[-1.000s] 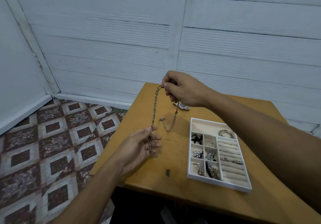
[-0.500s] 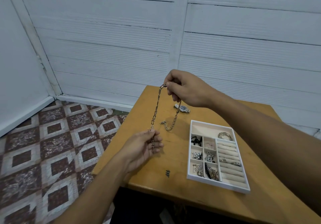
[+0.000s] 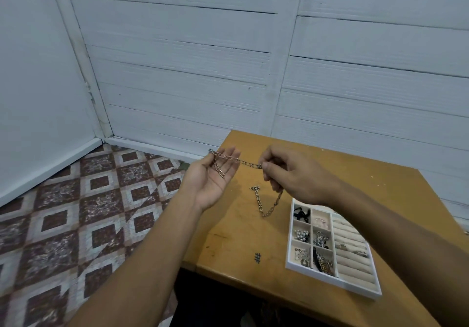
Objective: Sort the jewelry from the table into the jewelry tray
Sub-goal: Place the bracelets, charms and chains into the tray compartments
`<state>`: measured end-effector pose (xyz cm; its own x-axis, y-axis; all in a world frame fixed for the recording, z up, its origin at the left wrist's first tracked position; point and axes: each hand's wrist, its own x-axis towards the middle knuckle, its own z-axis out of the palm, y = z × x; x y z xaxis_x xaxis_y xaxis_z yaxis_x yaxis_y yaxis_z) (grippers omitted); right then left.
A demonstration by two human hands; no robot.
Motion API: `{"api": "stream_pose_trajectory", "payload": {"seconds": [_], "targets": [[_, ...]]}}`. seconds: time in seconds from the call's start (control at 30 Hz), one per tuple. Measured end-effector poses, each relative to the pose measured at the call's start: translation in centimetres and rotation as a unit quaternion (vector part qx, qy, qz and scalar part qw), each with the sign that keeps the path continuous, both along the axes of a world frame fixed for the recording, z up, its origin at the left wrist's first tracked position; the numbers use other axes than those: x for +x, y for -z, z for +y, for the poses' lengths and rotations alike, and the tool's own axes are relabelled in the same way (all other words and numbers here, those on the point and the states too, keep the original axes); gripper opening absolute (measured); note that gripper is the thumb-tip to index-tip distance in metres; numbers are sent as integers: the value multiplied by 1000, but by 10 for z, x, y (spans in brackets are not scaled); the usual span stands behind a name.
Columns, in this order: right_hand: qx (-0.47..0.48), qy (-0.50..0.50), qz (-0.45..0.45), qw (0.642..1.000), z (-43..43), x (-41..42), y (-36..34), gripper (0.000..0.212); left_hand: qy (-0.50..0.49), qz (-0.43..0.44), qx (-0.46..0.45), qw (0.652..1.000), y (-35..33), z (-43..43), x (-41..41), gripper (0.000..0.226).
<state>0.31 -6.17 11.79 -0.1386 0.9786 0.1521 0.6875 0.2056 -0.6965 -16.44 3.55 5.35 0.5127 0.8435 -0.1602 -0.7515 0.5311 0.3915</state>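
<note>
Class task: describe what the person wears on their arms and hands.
The left forearm and right forearm are bare, no sleeves in view. The left hand and right hand wear no gloves; no ring, watch or bracelet shows.

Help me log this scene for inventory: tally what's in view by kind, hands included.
hands: 2 (left hand, right hand)
chain: 1
jewelry tray: 1
table: 1
total: 5
</note>
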Motion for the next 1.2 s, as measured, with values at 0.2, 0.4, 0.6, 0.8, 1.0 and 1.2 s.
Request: {"api": "stream_pose_trajectory", "payload": {"seconds": [0.2, 0.4, 0.6, 0.8, 1.0, 1.2], "targets": [[-21, 10, 18, 1000, -10, 1, 25, 9, -6, -32, 2, 999, -16, 4, -5, 30], [-38, 14, 41, 998, -21, 1, 40, 11, -28, -29, -15, 999, -23, 8, -6, 28], [-85, 0, 37, 996, -30, 3, 47, 5, -32, -4, -14, 999, -32, 10, -5, 32], [-107, -4, 17, 994, -39, 14, 33, 8, -60, 14, 5, 998, -43, 20, -13, 33], [-95, -28, -5, 995, -39, 11, 9, 9, -91, 64, 10, 994, -51, 22, -13, 31], [-22, -16, -70, 997, -24, -4, -32, 10, -18, 227, 156, 961, -54, -1, 4, 26]]}}
